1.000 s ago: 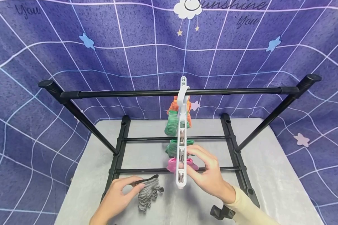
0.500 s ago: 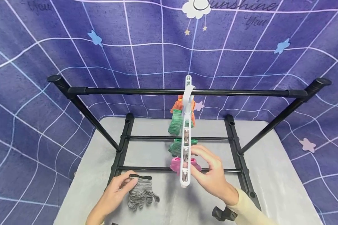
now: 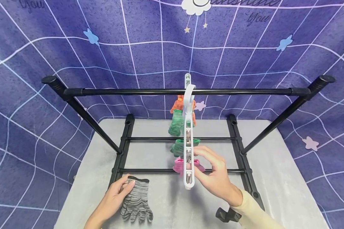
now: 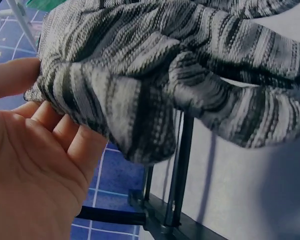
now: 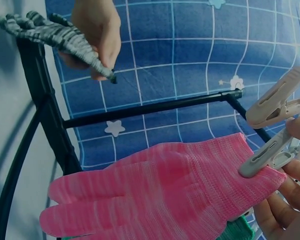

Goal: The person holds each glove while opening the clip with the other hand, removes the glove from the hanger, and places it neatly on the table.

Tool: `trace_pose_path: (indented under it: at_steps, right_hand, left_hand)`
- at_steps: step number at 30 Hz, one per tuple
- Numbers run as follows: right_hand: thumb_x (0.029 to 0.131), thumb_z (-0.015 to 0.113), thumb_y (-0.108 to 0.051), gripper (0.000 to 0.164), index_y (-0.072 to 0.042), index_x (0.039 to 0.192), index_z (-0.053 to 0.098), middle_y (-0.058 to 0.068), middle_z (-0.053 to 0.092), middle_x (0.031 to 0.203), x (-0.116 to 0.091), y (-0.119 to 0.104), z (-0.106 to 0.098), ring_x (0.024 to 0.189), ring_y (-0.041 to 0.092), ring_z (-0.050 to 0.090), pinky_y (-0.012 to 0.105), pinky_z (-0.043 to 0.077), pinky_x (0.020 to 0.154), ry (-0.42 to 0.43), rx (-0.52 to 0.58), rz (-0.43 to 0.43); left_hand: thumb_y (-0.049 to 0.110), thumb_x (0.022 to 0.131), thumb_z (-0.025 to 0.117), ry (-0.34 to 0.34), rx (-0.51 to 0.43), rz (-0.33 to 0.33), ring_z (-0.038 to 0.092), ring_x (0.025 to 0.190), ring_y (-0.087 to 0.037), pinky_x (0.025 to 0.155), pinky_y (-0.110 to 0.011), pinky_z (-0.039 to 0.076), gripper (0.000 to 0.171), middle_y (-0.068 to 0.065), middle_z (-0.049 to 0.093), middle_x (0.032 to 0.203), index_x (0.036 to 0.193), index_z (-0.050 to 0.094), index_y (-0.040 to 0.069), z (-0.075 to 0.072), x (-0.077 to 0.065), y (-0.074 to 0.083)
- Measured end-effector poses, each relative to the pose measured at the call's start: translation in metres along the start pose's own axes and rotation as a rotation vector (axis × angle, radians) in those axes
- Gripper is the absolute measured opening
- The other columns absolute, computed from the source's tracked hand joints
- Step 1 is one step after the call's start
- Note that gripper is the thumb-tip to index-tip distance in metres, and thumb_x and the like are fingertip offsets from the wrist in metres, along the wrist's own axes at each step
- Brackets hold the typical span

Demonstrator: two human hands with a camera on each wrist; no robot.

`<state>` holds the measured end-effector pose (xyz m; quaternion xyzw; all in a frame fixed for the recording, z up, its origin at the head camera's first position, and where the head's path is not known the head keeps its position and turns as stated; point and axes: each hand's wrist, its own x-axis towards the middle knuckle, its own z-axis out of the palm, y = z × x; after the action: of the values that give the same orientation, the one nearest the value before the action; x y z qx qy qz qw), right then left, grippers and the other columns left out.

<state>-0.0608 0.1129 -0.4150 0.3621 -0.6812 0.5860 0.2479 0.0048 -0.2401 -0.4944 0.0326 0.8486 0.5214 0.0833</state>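
My left hand (image 3: 111,197) pinches a grey-and-black striped knit glove (image 3: 136,198) at its dark cuff, thumb on the near side. In the head view the glove hangs with its fingers downward; the left wrist view shows it close up. A white clip hanger (image 3: 188,122) hooks over the rack's top bar. At its near end my right hand (image 3: 218,178) holds a grey clip (image 5: 265,155) between thumb and fingers. That clip grips the cuff of a pink glove (image 5: 160,190). Beside it, a beige clip (image 5: 275,100) holds nothing.
Green gloves (image 3: 177,148) and an orange glove (image 3: 177,105) hang farther along the hanger. The black rack's top bar (image 3: 132,92) crosses the view, with uprights at both sides and lower bars over the grey surface (image 3: 163,206). A patterned purple curtain (image 3: 117,57) stands behind.
My left hand has drawn the striped glove left and away from the hanger. The glove has turned from edge-on to show its flat side. My right hand keeps its grip near the hanger's end.
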Motion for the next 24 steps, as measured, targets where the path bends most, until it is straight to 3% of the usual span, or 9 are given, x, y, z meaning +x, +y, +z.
trace_pose_path:
  at_steps: [3, 5, 7, 9, 12, 16, 22, 24]
  right_hand:
    - [0.091, 0.081, -0.002, 0.036, -0.002, 0.126, 0.074, 0.014, 0.075, 0.116, 0.001, 0.001, 0.000, 0.106, 0.022, 0.070, 0.027, 0.054, 0.100, 0.000, 0.010, -0.011]
    - [0.092, 0.081, -0.003, 0.036, -0.002, 0.126, 0.074, 0.014, 0.075, 0.116, 0.001, 0.001, 0.000, 0.106, 0.022, 0.070, 0.028, 0.054, 0.100, -0.002, 0.012, -0.019]
    - [0.093, 0.081, -0.005, 0.034, -0.003, 0.127, 0.074, 0.015, 0.075, 0.116, 0.001, 0.002, 0.000, 0.105, 0.022, 0.070, 0.028, 0.054, 0.099, -0.004, 0.010, -0.024]
    - [0.095, 0.081, -0.008, 0.033, -0.002, 0.127, 0.074, 0.015, 0.075, 0.116, 0.000, 0.002, -0.001, 0.105, 0.022, 0.071, 0.028, 0.055, 0.099, -0.004, 0.006, -0.030]
    - [0.098, 0.080, -0.013, 0.031, -0.002, 0.126, 0.074, 0.016, 0.075, 0.116, 0.000, 0.002, -0.002, 0.105, 0.022, 0.071, 0.028, 0.056, 0.099, -0.003, -0.006, -0.039]
    - [0.101, 0.078, -0.019, 0.031, 0.000, 0.125, 0.074, 0.017, 0.076, 0.115, -0.001, 0.004, -0.003, 0.106, 0.024, 0.072, 0.028, 0.056, 0.101, 0.007, -0.035, -0.074]
    - [0.100, 0.079, -0.019, 0.032, 0.002, 0.124, 0.075, 0.017, 0.077, 0.110, -0.001, 0.008, -0.002, 0.102, 0.026, 0.072, 0.028, 0.056, 0.100, 0.035, -0.053, -0.135]
    - [0.099, 0.080, -0.018, 0.032, 0.001, 0.124, 0.075, 0.016, 0.077, 0.110, -0.001, 0.008, -0.002, 0.100, 0.026, 0.072, 0.028, 0.056, 0.099, 0.039, -0.052, -0.143]
  left_hand:
    - [0.031, 0.114, 0.054, -0.003, -0.004, -0.053, 0.053, 0.064, -0.007, 0.076, -0.029, 0.050, 0.038, 0.007, 0.056, 0.070, 0.130, 0.062, -0.002, 0.001, 0.003, -0.003]
    - [0.034, 0.114, 0.053, 0.002, 0.000, -0.094, 0.071, 0.084, -0.015, 0.095, -0.039, 0.057, 0.042, 0.003, 0.073, 0.083, 0.133, 0.060, -0.003, 0.001, 0.005, -0.005]
    - [0.038, 0.114, 0.052, 0.003, 0.020, -0.133, 0.075, 0.110, -0.026, 0.115, -0.054, 0.048, 0.058, -0.003, 0.080, 0.101, 0.148, 0.050, -0.008, 0.000, 0.006, -0.008]
    - [0.043, 0.114, 0.051, 0.004, 0.032, -0.173, 0.071, 0.123, -0.031, 0.121, -0.062, 0.037, 0.067, -0.007, 0.081, 0.112, 0.155, 0.043, -0.010, 0.001, 0.008, -0.011]
    - [0.045, 0.114, 0.050, 0.003, 0.032, -0.204, 0.075, 0.110, -0.024, 0.115, -0.050, 0.048, 0.057, -0.004, 0.081, 0.103, 0.146, 0.054, -0.001, 0.001, 0.010, -0.016]
    - [0.043, 0.114, 0.049, 0.010, 0.023, -0.216, 0.074, 0.087, -0.010, 0.096, -0.032, 0.054, 0.039, 0.005, 0.079, 0.088, 0.133, 0.061, 0.011, 0.002, 0.013, -0.024]
    - [0.038, 0.115, 0.049, 0.015, 0.027, -0.218, 0.070, 0.076, -0.013, 0.085, -0.027, 0.054, 0.036, 0.001, 0.072, 0.074, 0.135, 0.061, 0.009, 0.001, 0.014, -0.032]
    - [0.038, 0.115, 0.050, 0.023, 0.032, -0.224, 0.063, 0.068, -0.013, 0.079, -0.027, 0.052, 0.037, 0.001, 0.064, 0.068, 0.134, 0.062, 0.010, 0.001, 0.015, -0.033]
